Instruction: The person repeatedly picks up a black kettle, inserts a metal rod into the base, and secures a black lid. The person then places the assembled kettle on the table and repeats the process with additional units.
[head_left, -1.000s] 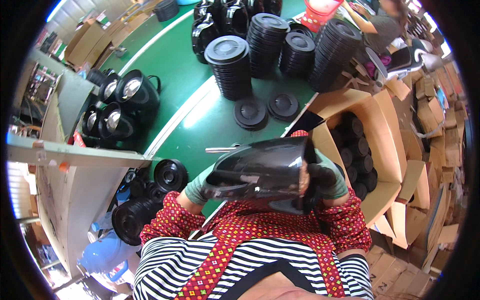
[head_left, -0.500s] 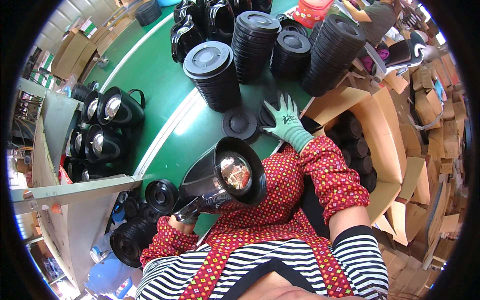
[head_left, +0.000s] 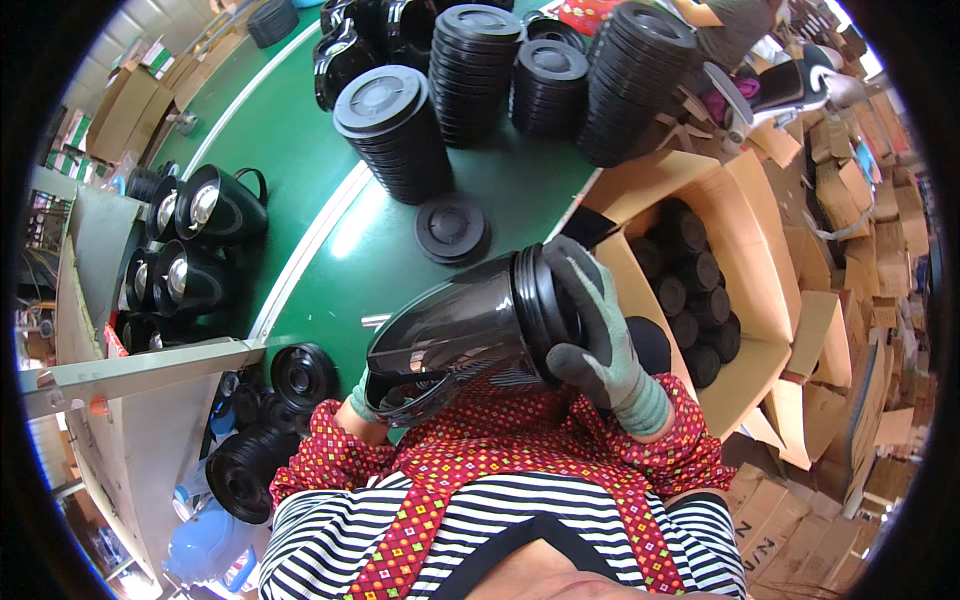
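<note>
Holding a glossy black plastic jug (head_left: 450, 325) on its side

The jug is held aslant above the near edge of the smooth green tabletop (head_left: 300, 215), with its mouth turned to the right. At that mouth, a round, ribbed black plastic lid (head_left: 541, 308) is gripped by the right hand (head_left: 603, 345), gloved in pale green with a dark palm; fingers and thumb are curved around it. Whether the lid is fully seated cannot be told. The left hand (head_left: 361, 400), gloved likewise, is placed at the jug's left end; it is mostly hidden, so how its fingers are closed cannot be told. Beyond the jug, a flat black disc-shaped lid (head_left: 451, 230) is laid on the tabletop, near tall stacks of round black lids (head_left: 397, 140). To the left, black jugs with shiny silver interiors (head_left: 222, 205) are grouped; to the right, black cylindrical pieces (head_left: 708, 308) are gathered in an open brown cardboard box (head_left: 776, 240).
</note>
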